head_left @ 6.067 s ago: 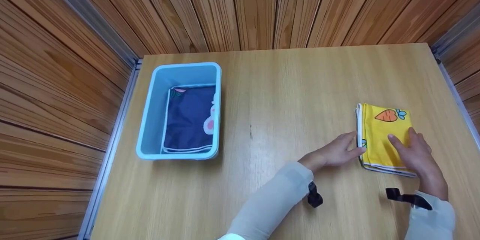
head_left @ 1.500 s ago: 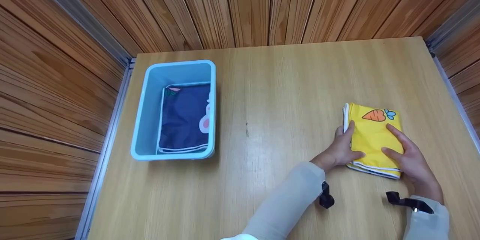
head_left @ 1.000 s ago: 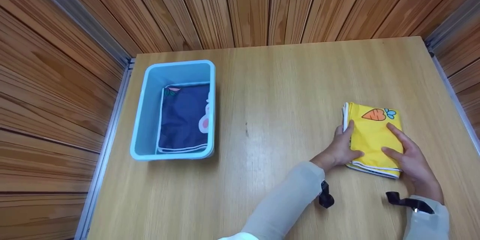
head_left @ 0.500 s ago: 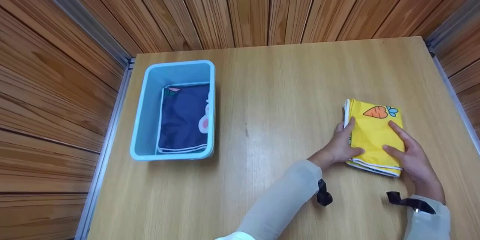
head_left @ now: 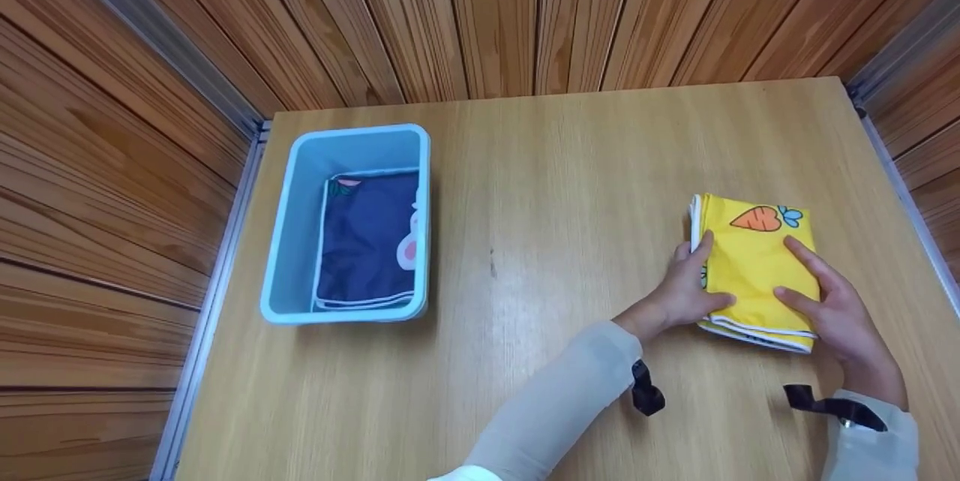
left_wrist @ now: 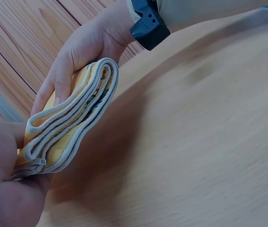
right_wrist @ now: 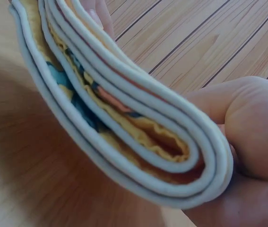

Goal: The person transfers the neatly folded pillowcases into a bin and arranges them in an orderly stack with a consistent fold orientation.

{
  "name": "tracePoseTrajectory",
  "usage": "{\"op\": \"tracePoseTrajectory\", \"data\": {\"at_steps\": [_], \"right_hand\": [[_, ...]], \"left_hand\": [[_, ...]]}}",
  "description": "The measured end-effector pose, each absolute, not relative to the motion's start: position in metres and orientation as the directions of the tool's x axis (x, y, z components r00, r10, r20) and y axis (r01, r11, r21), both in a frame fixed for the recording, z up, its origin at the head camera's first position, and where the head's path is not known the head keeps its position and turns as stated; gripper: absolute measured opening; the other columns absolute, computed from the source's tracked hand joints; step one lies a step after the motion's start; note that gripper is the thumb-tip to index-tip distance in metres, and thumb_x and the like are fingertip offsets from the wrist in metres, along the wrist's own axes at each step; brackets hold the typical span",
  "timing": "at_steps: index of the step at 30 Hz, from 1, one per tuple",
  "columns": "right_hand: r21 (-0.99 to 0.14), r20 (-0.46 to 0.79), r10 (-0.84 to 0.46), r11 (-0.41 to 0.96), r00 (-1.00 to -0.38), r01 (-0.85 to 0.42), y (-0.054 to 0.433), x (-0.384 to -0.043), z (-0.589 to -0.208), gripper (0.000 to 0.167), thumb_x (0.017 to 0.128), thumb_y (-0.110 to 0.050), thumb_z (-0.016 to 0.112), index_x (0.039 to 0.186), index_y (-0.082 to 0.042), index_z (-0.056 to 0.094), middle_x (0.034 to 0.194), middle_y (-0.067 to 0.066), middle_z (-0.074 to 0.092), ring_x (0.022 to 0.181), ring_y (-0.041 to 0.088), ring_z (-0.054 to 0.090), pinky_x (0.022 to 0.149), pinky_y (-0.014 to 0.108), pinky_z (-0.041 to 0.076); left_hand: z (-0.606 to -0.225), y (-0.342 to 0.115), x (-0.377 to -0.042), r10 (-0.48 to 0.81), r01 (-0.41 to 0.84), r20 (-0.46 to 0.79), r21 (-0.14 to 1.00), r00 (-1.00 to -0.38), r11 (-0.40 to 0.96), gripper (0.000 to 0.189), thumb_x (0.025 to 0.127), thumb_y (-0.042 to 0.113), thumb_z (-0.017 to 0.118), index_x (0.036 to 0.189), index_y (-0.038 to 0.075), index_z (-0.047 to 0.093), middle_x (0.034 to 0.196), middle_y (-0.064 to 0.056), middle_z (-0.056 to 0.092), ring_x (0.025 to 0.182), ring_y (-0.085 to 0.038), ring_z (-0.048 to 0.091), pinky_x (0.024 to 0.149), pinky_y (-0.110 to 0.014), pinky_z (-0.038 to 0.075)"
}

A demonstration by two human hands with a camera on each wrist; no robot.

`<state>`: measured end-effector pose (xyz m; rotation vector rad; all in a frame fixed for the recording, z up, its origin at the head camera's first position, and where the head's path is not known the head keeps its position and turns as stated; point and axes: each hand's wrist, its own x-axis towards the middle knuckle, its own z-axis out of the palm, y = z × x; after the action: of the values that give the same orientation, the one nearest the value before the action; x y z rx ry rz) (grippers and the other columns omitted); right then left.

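A folded yellow cloth (head_left: 757, 271) with white edging and a carrot print is held between both hands at the right of the table. My left hand (head_left: 684, 290) grips its left side, thumb on top and other fingers underneath. On the opposite side my right hand (head_left: 844, 312) holds it, thumb and forefinger on the upper face. In the left wrist view the stacked layers of the yellow cloth (left_wrist: 72, 120) face the camera, raised over the table with a shadow below. The right wrist view shows its rounded folds close up, my right hand (right_wrist: 256, 127) behind them.
A light blue plastic bin (head_left: 275, 241) stands at the back left of the wooden table (head_left: 540, 241). Inside it lies a folded navy cloth (head_left: 364, 241) with white edging and a rabbit print. Wood-panel walls (head_left: 510, 16) enclose the back and sides.
Earlier the yellow cloth lay on the table with my left hand at its edge. Both hands then took hold, and over the last half second they have raised it, shifting slightly right.
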<state>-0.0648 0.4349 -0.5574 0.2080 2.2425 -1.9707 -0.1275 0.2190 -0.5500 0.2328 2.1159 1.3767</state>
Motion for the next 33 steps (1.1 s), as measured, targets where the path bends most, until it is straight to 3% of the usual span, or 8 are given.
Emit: {"op": "tracePoseTrajectory", "data": {"at_steps": [16,26,33], "right_hand": [[-0.993,-0.119,-0.051,-0.016,-0.992,0.12,0.428,-0.064,-0.544,0.074,0.1,0.007,0.057,0.163,-0.019,0.027,0.165,0.004,0.017,0.11,-0.001,0.06,0.081,0.015,0.054],[-0.994,-0.101,-0.069,-0.031,-0.992,0.103,0.421,-0.069,-0.531,0.075,0.099,0.008,0.056,0.163,-0.019,0.027,0.158,0.005,0.026,0.106,0.002,0.065,0.081,0.017,0.055],[-0.988,-0.125,-0.081,-0.078,-0.989,0.131,0.418,-0.072,-0.524,0.074,0.1,0.008,0.055,0.163,-0.021,0.027,0.16,0.007,0.022,0.106,0.003,0.066,0.082,0.019,0.056]], "left_hand": [[-0.534,0.207,-0.128,0.485,-0.151,-0.333,0.914,-0.809,0.376,0.095,0.09,0.014,0.08,0.163,0.03,0.021,0.155,0.009,0.028,0.129,0.003,0.042,0.102,-0.009,0.037],[-0.522,0.196,-0.132,0.5,-0.144,-0.32,0.922,-0.805,0.359,0.095,0.091,0.016,0.078,0.164,0.033,0.018,0.156,0.012,0.027,0.127,0.004,0.043,0.101,-0.008,0.038],[-0.514,0.19,-0.134,0.508,-0.154,-0.312,0.932,-0.803,0.329,0.095,0.092,0.015,0.077,0.164,0.032,0.018,0.159,0.011,0.024,0.131,0.004,0.041,0.102,-0.009,0.038]]}}
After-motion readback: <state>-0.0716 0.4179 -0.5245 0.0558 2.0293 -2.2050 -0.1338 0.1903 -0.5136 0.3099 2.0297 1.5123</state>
